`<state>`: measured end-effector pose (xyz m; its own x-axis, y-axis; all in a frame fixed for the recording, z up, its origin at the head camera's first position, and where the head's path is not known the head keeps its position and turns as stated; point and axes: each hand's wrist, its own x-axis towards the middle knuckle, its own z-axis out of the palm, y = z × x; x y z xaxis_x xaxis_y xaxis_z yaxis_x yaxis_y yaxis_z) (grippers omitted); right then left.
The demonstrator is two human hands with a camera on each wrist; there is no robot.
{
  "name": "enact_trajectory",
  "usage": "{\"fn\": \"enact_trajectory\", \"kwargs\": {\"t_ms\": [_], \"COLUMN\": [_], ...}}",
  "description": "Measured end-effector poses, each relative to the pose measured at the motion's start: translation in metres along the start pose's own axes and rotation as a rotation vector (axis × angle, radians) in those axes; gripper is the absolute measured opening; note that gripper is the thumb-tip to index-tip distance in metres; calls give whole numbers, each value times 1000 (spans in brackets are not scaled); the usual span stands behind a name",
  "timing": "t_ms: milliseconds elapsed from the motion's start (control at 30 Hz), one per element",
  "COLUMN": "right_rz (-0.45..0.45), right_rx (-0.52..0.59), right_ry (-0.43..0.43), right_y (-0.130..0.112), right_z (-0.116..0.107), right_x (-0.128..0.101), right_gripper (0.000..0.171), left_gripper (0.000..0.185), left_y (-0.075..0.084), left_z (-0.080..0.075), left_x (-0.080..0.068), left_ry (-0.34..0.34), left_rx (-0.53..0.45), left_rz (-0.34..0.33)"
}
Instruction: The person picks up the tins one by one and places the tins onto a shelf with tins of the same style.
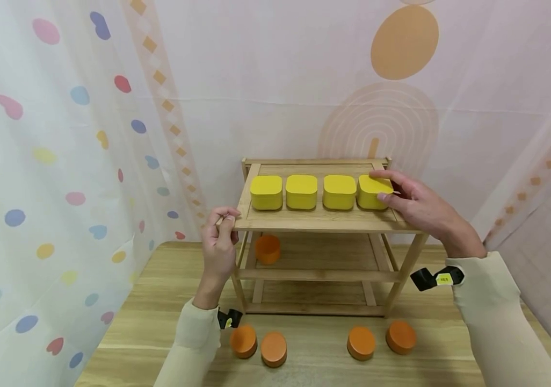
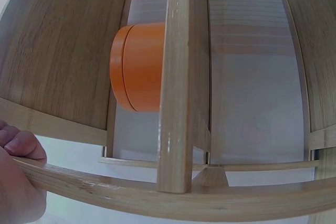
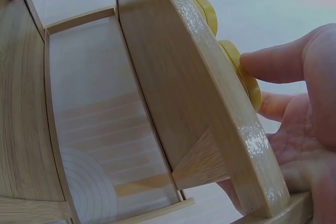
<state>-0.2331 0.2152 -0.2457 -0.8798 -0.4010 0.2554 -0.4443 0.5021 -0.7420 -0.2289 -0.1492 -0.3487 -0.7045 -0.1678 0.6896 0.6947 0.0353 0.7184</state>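
Note:
A row of several yellow square boxes with rounded corners lines the top board of a wooden shelf rack [image 1: 299,221]. My right hand [image 1: 427,209] holds the rightmost yellow box [image 1: 368,200], thumb at its front and fingers over its far side. The right wrist view shows the thumb pressed against that box's edge [image 3: 247,77]. At the rack's left front corner, my left hand [image 1: 219,244] grips the wooden edge with curled fingers. Below the top board, a round orange tin [image 1: 268,250] stands at the left of the middle shelf.
Two orange tins, a left one [image 1: 244,342] and its neighbour [image 1: 274,349], sit on the wooden table [image 1: 145,317] before the rack. Another pair, one tin [image 1: 361,343] and a second [image 1: 401,337], is farther right. A patterned curtain [image 1: 275,80] hangs behind.

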Motion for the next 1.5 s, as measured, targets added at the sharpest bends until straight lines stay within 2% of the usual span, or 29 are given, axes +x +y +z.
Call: {"fn": "enact_trajectory", "kwargs": {"t_ms": [500, 767, 1067, 1500], "right_rz": [47, 47, 41, -58], "right_rx": [54, 49, 13, 102], "right_ry": [-27, -19, 67, 167], "right_y": [-2, 0, 1, 0], "right_z": [-2, -1, -5, -2], "right_x": [0, 0, -2, -26], "right_gripper": [58, 58, 58, 52], "left_gripper": [22, 22, 23, 23], "left_y": [1, 0, 0, 4], "left_z": [0, 0, 2, 0], "left_x": [2, 0, 2, 2], "left_ry": [-1, 1, 9, 10], "left_rx": [1, 9, 25, 29], "left_rz": [40, 10, -17, -25]}}
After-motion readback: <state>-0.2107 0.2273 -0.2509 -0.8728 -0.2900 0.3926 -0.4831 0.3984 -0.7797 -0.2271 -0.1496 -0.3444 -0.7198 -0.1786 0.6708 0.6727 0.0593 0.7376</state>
